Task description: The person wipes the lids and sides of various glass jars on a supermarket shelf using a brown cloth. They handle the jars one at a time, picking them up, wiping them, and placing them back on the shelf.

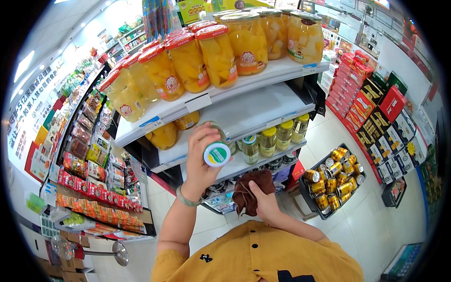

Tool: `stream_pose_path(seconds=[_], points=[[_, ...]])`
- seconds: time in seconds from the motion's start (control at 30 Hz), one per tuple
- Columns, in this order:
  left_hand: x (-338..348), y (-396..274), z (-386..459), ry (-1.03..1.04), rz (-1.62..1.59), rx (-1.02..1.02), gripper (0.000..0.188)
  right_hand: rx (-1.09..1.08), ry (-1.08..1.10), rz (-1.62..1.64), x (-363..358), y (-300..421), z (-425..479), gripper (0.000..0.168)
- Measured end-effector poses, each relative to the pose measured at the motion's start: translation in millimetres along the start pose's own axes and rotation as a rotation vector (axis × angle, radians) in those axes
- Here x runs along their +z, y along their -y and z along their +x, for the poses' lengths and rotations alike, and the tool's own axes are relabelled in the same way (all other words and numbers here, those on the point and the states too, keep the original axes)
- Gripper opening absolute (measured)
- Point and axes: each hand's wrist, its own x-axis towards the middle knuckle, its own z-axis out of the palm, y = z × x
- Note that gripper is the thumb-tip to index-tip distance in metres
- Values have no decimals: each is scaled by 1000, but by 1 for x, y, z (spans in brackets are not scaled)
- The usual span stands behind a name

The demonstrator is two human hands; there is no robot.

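Note:
My left hand (202,151) grips a glass jar with a green, white and yellow lid (217,154), held in front of the middle shelf (246,109) with the lid towards me. Lower and to the right, my right hand (264,202) holds a bunched dark brown cloth (254,192). Behind the cloth, a lower shelf bears glass jars with yellow lids (269,141) and one with a green and white lid (249,148). Red-lidded jars of yellow fruit (189,63) stand on the top shelf, with larger jars (245,44) to their right.
A dark crate (306,197) full of gold cans stands at the right, over a stool. Beyond it are stacked cartons (373,112). Packaged snacks (95,190) fill a curved shelf at the left, and a metal stand (98,253) is at the lower left.

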Motion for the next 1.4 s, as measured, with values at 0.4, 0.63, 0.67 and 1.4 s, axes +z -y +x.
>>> stream_pose_path(seconds=[0.4, 0.63, 0.67, 1.4], points=[[7, 44, 31, 17, -334, -486, 52, 95, 280, -419, 0, 34, -1, 27], [1, 47, 63, 260, -17, -547, 49, -7, 290, -573, -15, 12, 3, 27], [3, 52, 68, 275, 2, -625, 49, 24, 266, -535, -15, 14, 2, 28], [21, 107, 70, 94, 31, -671, 51, 131, 146, -179, -12, 23, -16, 37]])
